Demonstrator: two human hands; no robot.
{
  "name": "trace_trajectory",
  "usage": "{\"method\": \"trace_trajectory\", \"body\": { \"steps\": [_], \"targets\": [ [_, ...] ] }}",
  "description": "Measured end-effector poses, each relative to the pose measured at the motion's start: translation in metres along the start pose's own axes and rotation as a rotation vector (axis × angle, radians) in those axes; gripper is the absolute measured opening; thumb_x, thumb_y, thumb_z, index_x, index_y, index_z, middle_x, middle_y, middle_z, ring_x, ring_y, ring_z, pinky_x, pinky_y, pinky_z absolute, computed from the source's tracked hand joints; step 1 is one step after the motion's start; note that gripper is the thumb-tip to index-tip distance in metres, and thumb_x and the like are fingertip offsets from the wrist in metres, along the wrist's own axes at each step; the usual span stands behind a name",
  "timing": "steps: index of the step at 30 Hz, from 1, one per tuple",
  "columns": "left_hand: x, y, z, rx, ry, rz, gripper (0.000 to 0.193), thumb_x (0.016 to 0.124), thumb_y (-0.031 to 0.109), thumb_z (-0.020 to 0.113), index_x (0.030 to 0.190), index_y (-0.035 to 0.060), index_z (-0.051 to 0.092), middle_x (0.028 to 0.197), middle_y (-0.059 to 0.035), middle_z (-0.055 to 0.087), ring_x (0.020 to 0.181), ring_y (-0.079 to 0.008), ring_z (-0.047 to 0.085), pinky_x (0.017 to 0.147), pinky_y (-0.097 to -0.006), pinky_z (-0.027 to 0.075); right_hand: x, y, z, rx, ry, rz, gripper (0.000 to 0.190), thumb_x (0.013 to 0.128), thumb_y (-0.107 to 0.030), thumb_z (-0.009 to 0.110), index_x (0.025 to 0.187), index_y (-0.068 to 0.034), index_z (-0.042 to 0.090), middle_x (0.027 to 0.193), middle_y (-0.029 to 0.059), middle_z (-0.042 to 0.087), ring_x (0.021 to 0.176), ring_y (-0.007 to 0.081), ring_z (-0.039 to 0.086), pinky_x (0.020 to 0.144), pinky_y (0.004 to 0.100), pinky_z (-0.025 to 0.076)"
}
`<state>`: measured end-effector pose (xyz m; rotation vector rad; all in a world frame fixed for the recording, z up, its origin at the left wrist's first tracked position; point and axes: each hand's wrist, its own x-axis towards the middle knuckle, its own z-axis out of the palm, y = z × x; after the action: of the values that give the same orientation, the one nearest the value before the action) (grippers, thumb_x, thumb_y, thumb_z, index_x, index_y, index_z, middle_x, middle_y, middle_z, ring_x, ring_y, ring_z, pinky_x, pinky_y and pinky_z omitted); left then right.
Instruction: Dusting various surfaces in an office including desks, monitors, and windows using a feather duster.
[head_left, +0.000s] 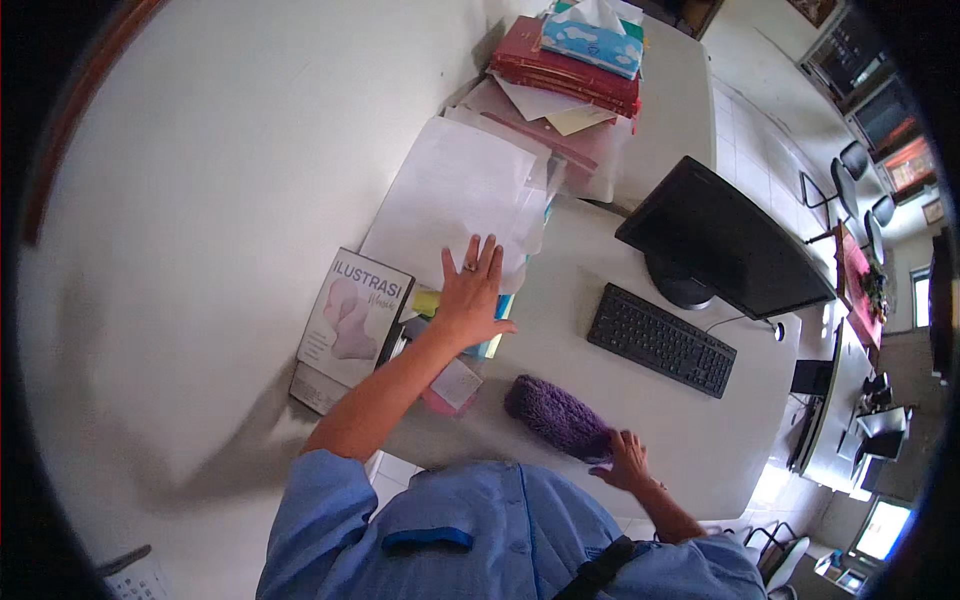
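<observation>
My left hand (471, 296) lies spread, palm down, on the near part of a stack of white papers (457, 187); a ring is on one finger. Under the stack's near edge, blue and yellow folders or papers show. At the desk's near edge, my right hand (628, 461) touches the right end of a fuzzy purple pouch or cloth (559, 418); whether its fingers grip it is unclear. Left of my left forearm stands a box file (352, 315) with a printed cover. Beside that forearm lie a small white pad (456, 384) and a pink item (442, 405).
A black keyboard (661, 339) and a black monitor (724, 236) stand on the desk to the right. Farther back are red folders (562, 67) topped by a blue tissue pack (592, 45). A white wall (187, 225) borders the desk at left. Chairs (844, 180) stand beyond.
</observation>
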<state>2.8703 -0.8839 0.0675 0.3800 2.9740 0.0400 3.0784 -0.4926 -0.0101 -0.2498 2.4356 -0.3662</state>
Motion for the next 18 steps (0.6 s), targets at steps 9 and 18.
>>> {"method": "trace_trajectory", "body": {
  "steps": [9,18],
  "targets": [
    [-0.031,0.029,0.034,-0.124,0.007,-0.252,0.112,0.074,0.062,0.071,0.145,-0.0111,0.025,0.154,-0.0278,0.020,0.144,-0.0430,0.020,0.110,-0.0676,0.018,-0.018,0.022,-0.019,0.357,0.514,-0.261,0.040,0.091,-0.013,0.059,0.128,-0.001,0.049,0.098,0.0239,0.062,0.086,0.0455,0.062,0.073,0.0492,0.050],
    [-0.031,0.033,0.043,-0.179,0.102,-0.315,0.120,0.070,0.061,0.075,0.147,-0.0106,0.019,0.156,-0.0268,0.018,0.146,-0.0406,0.016,0.113,-0.0608,0.019,0.232,-0.152,-0.195,0.507,0.737,-0.346,0.041,0.093,-0.012,0.053,0.133,-0.006,0.054,0.088,0.0185,0.064,0.078,0.0239,0.062,0.072,0.0336,0.047]
  ]
}}
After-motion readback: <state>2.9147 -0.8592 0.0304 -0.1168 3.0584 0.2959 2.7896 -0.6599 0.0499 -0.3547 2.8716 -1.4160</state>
